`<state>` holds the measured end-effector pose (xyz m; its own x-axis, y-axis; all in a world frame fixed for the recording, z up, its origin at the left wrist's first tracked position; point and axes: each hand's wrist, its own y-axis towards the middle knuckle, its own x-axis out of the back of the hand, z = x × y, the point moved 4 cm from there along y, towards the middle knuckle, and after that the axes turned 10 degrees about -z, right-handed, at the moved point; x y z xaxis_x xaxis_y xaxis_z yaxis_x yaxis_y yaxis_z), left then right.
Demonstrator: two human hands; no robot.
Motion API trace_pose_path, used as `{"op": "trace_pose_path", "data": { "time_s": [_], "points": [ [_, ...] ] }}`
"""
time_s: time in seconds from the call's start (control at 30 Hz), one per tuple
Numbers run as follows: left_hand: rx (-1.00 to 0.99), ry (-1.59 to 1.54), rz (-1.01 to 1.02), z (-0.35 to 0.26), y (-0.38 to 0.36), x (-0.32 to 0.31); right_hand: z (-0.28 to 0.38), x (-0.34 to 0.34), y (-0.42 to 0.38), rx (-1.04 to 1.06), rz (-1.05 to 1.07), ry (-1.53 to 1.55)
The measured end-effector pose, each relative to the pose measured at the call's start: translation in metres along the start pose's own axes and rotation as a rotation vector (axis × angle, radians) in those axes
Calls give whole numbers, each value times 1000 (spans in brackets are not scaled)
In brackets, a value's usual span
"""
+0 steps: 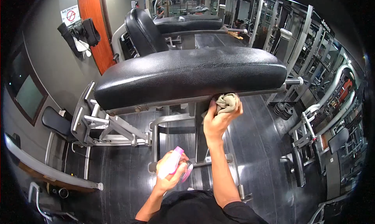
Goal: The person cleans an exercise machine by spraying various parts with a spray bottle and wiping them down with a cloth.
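Observation:
A long padded black bench (191, 72) with a shiny leather-like cover runs across the middle of the view on a metal frame (156, 105). Under its near edge, right of centre, my right hand (219, 124) is closed around a crumpled beige cloth (226, 103), pressed up against the frame near the upright post. Lower down and to the left, my left hand (168, 179) grips a white and pink spray bottle (171, 161), held away from the bench. Part of the bottle is hidden by my fingers.
Behind the bench stands another black padded seat (144, 32). Weight machines line the right side, with weight plates (283, 110) on the floor. A metal-framed machine (109, 126) is at left. Dark cloths (91, 32) hang on the wall beside an orange door (93, 25).

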<state>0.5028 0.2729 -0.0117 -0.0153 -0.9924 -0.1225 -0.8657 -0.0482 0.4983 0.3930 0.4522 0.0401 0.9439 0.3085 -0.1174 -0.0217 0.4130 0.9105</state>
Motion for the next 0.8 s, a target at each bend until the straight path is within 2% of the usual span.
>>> {"op": "trace_pose_path", "data": {
  "time_s": [0.07,0.13,0.2,0.27,0.33,0.4,0.43,0.53,0.6,0.63,0.73,0.77,0.8],
  "points": [
    [55,-64,-14,-1,1,-5,-3,1,-1,-107,65,119],
    [20,-47,-8,2,0,-6,-13,11,9,-77,31,79],
    [32,-15,23,4,-2,-6,-38,17,19,-174,174,151],
    [38,15,59,1,0,-7,-59,26,37,-161,147,144],
    [63,155,147,-6,-2,-11,-81,32,56,-176,2,246],
    [34,179,174,-2,-4,-11,-102,41,67,-322,-150,59],
    [42,212,174,-5,-4,-12,-106,43,72,-407,-86,80],
    [80,215,160,-5,-4,-17,-89,39,64,-430,-131,31],
    [108,188,144,-3,-3,-20,-73,36,46,-438,-70,74],
    [86,155,114,-1,-1,-22,-59,33,40,-303,-20,147],
    [45,109,72,-3,8,-28,-32,25,13,-196,304,208],
    [19,96,61,-5,10,-30,-33,26,18,-196,302,205],
    [17,96,64,-5,10,-31,-31,28,26,-108,253,191]
  ]
}}
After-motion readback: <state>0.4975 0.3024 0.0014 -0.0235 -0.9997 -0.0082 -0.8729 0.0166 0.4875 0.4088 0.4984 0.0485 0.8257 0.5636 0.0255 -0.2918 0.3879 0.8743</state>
